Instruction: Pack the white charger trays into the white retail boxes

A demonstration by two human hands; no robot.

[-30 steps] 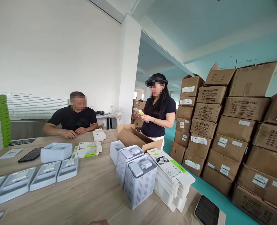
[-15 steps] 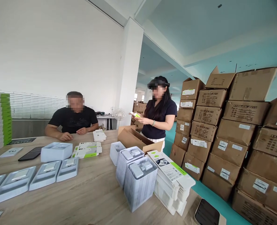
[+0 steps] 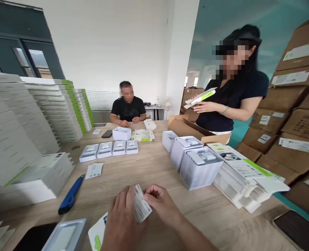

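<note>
Low in the head view, my left hand (image 3: 121, 219) and my right hand (image 3: 161, 205) meet over the wooden table (image 3: 149, 170). Both pinch a small white printed leaflet (image 3: 141, 205) between them, held upright. Under my left wrist lies a flat white and green carton (image 3: 98, 232). A pale plastic tray (image 3: 65, 237) sits just left of it. A blue utility knife (image 3: 72, 193) lies on the table to the left of my hands.
Stacks of white trays (image 3: 198, 165) and flat printed cartons (image 3: 245, 174) stand right. Tall stacks of white and green boxes (image 3: 39, 111) fill the left. One person sits at the far end; another stands right holding cartons. Brown cartons (image 3: 295, 115) pile behind. A phone (image 3: 298, 230) lies bottom right.
The view has swung down and to the left. Both my hands have come into sight, holding the leaflet. The standing person is now much closer in the picture.
</note>
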